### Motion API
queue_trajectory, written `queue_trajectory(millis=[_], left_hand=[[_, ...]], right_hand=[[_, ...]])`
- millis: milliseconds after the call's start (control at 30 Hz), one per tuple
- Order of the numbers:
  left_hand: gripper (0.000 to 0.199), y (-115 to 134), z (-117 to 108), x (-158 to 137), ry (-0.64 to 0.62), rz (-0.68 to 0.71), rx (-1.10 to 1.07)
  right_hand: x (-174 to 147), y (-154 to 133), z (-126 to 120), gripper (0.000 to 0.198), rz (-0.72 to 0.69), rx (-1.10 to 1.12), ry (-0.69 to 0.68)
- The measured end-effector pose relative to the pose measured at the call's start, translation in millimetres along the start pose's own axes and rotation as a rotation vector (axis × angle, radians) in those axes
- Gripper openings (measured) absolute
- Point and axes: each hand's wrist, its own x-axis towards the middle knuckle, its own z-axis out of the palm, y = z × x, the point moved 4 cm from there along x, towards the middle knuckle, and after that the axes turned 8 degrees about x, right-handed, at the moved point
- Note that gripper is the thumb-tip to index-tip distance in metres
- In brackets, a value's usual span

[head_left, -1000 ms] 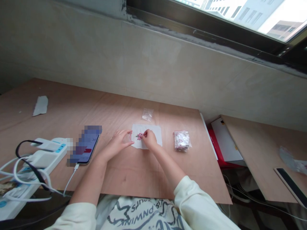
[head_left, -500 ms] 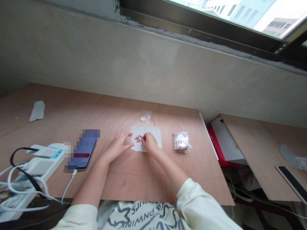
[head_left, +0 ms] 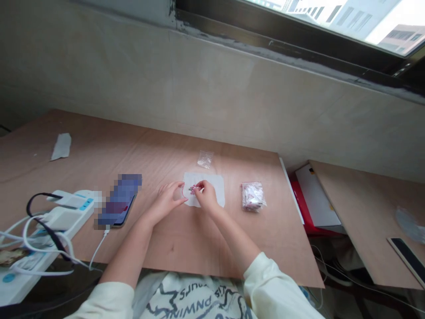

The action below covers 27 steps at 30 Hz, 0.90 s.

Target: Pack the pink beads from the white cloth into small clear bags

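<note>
On the wooden table lies a small white sheet point(head_left: 217, 184) with pink beads point(head_left: 192, 189) in a small cluster on it. My right hand point(head_left: 207, 197) is closed in a pinch at the beads, its fingertips partly covering them. My left hand point(head_left: 166, 198) rests at the sheet's left edge, thumb and forefinger apart in a C shape. A thin red cord point(head_left: 183, 191) runs in a curve between those two fingertips. Whether the left fingers grip the cord is too small to tell.
A clear plastic bag point(head_left: 205, 158) lies beyond the sheet, and a stack of filled bags point(head_left: 253, 196) to its right. At left are a phone point(head_left: 121, 199) on a cable, a power strip point(head_left: 71, 221) with tangled cords, and a paper scrap point(head_left: 61, 146). A second table point(head_left: 361, 212) stands right.
My right fingers have shifted slightly left over the beads, covering more of them. The left hand keeps its shape by the red cord. The whole view has shifted a little.
</note>
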Motion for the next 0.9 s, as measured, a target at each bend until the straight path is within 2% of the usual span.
queue_trajectory(millis=[67, 200, 367, 533, 667, 767, 900], left_hand=[[0.039, -0.6, -3.9, -1.6, -0.002, 0.012, -0.002], [0.039, -3.8, -6.6, -1.3, -0.005, 0.02, -0.002], [0.039, -6.8, -0.7, 5.8, -0.007, 0.003, 0.018], [0.039, -8.4, 5.1, 14.3, 0.012, 0.006, 0.03], [0.039, -9.0, 2.8, 13.8, 0.006, 0.019, 0.024], [0.039, -8.0, -0.2, 10.3, 0.003, 0.013, 0.023], [0.038, -5.6, -0.7, 6.6, -0.012, 0.003, 0.028]], right_hand=[[4.1, 10.0, -2.3, 0.01, 0.03, -0.133, 0.051], [11.2, 17.6, -1.5, 0.007, 0.024, -0.301, 0.034], [9.0, 4.1, -5.1, 0.007, -0.003, -0.208, 0.069], [4.4, -19.0, -0.2, 0.01, -0.13, -0.009, -0.038], [11.8, -8.1, -3.5, 0.012, -0.064, -0.133, 0.057], [19.0, 5.5, -1.7, 0.011, -0.042, -0.259, 0.008], [24.0, 13.6, 0.1, 0.006, -0.049, -0.303, -0.057]])
